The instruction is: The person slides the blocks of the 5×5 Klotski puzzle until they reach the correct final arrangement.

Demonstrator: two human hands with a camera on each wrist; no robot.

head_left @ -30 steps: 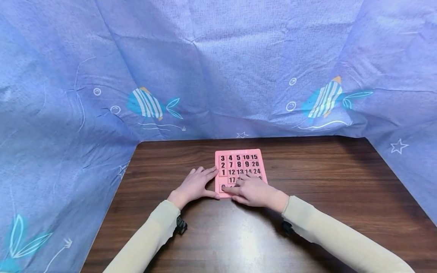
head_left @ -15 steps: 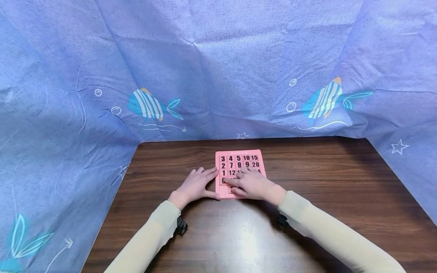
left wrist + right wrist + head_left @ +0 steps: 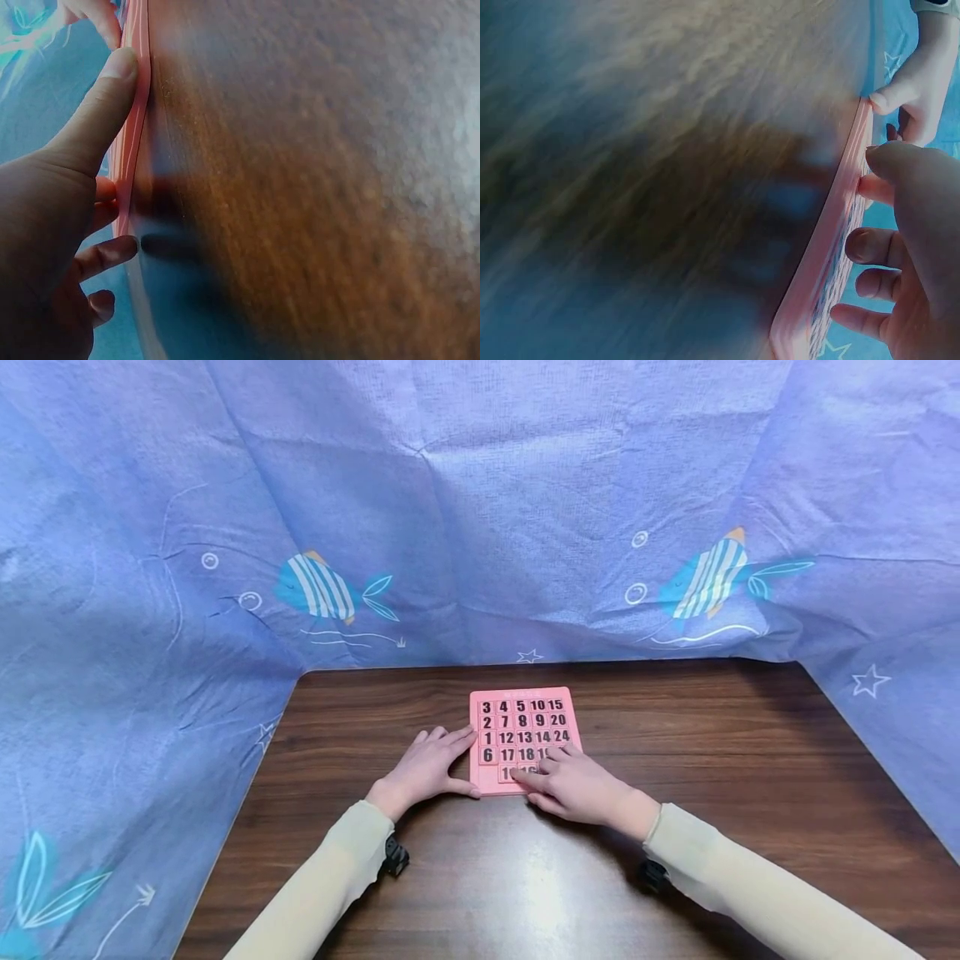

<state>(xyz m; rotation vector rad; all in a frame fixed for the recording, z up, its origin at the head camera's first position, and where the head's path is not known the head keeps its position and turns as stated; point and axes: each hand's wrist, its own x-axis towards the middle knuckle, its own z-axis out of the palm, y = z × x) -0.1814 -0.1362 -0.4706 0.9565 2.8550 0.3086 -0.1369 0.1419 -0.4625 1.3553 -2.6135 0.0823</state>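
A pink number slide puzzle (image 3: 476, 783) lies flat on the table, its black-numbered tiles in rows. The space at the bottom-left of its grid holds no tile; the 6 tile (image 3: 487, 755) sits just above that space. My left hand (image 3: 423, 768) lies along the puzzle's left side, fingers and thumb spread, with the thumb (image 3: 120, 71) against its near edge. My right hand (image 3: 581, 785) reaches over the lower right, its index fingertip touching a bottom-row tile (image 3: 506, 773), partly covered. The right hand also hides some tiles at the lower right.
The brown wooden table (image 3: 697, 727) extends around the puzzle on all sides. Behind it and along its left and right sides hangs a blue cloth (image 3: 525, 527) printed with fish. Each wrist carries a small black device (image 3: 396, 857).
The 6 tile slid up one space under my right index finger, leaving the bottom-left space bare. That finger then moved down and right onto a bottom-row tile. My left hand stayed in place.
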